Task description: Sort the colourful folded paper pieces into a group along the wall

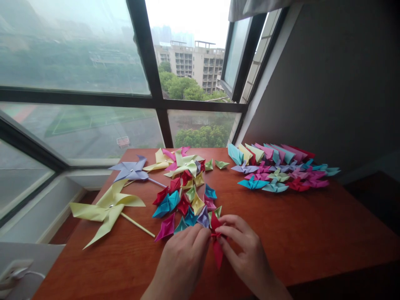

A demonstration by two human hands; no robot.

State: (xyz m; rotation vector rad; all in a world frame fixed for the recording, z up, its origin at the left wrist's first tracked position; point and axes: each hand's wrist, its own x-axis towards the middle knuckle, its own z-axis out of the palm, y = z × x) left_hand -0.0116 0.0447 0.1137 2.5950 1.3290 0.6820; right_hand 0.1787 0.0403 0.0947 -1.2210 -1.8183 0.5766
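Note:
In the head view, a red origami piece [218, 252] with long pointed ends is held between my two hands above the near part of the table. My left hand [185, 259] is closed, its fingertips pinching the left side of the piece. From the right, the thumb and fingers of my right hand [242, 246] pinch it near the middle. Just beyond my hands lies a cluster of small folded paper shapes, among them a magenta one [166, 227], a blue one [168, 204] and a yellow one [197, 204].
Pale yellow [110, 207] and lavender [131, 170] paper pinwheels lie on the left of the reddish-brown table [259, 225], with more pinwheels behind. Rows of colourful origami pieces [275, 185] stand at the back right. A window frame [159, 102] rises behind the table.

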